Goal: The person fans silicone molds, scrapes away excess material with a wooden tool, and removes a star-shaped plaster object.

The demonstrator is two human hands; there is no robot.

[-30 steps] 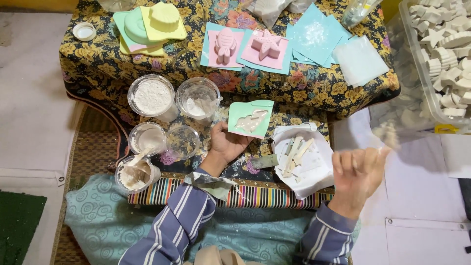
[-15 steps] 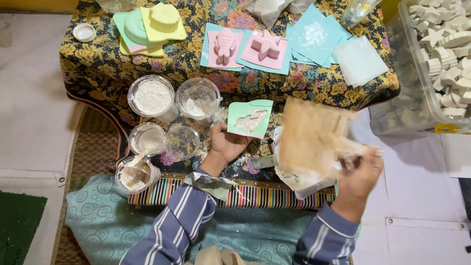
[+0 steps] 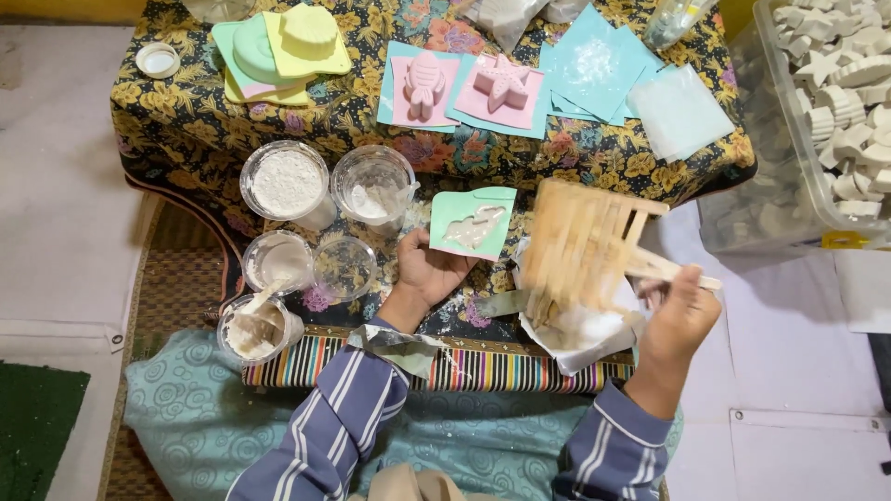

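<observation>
A person is shaking wooden sticks [image 3: 585, 246] with the right hand [image 3: 676, 314] while the left hand [image 3: 429, 274] is steadying a green mould [image 3: 471, 224].

The mould, filled with pale plaster, is lying at the near edge of the floral cloth [image 3: 353, 116]; the left hand is lying half open just below it, fingers touching its lower edge. Right of the mould, the right hand is closing around the blurred sticks above a crumpled white paper [image 3: 580, 334]. Left of the mould, powder tubs [image 3: 288, 181] are standing; beyond it, pink moulds [image 3: 464, 88] are resting. Judging by this, sticks are being cleaned; next seems to call for picking one and lowering it gently onto the plaster.
</observation>
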